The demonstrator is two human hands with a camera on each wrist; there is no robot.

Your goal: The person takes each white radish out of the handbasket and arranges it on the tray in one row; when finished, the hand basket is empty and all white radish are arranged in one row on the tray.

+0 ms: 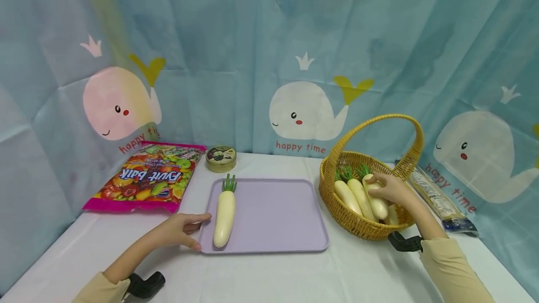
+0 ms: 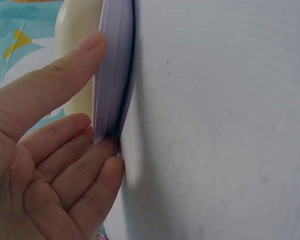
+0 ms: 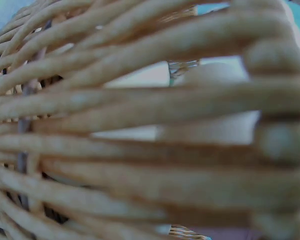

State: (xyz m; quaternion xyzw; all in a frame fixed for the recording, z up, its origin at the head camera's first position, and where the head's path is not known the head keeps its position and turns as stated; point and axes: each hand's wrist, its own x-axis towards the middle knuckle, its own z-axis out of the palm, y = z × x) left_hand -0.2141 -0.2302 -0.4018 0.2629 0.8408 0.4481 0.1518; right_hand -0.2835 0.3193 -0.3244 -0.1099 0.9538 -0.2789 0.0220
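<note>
A white radish [image 1: 225, 219] with a short green top lies along the left side of a lilac tray [image 1: 278, 214]. My left hand [image 1: 178, 232] is at the tray's left edge. In the left wrist view, its thumb [image 2: 92, 42] touches the tray rim [image 2: 112, 70], and its loosely bent fingers are near the corner. My right hand [image 1: 391, 188] reaches into a wicker basket [image 1: 349, 223] and grips the rightmost upper white radish [image 1: 378, 205]. More white radishes [image 1: 347, 198] lie beside it. In the right wrist view, the basket's weave [image 3: 155, 110] hides the hand.
A colourful candy bag [image 1: 147, 176] lies left of the tray, with a round tin [image 1: 221, 159] behind it. The basket's tall handle [image 1: 379, 118] arches over its opening. Right of the basket is a flat plastic packet [image 1: 442, 200]. A whale-print curtain [image 1: 236, 83] hangs behind the table.
</note>
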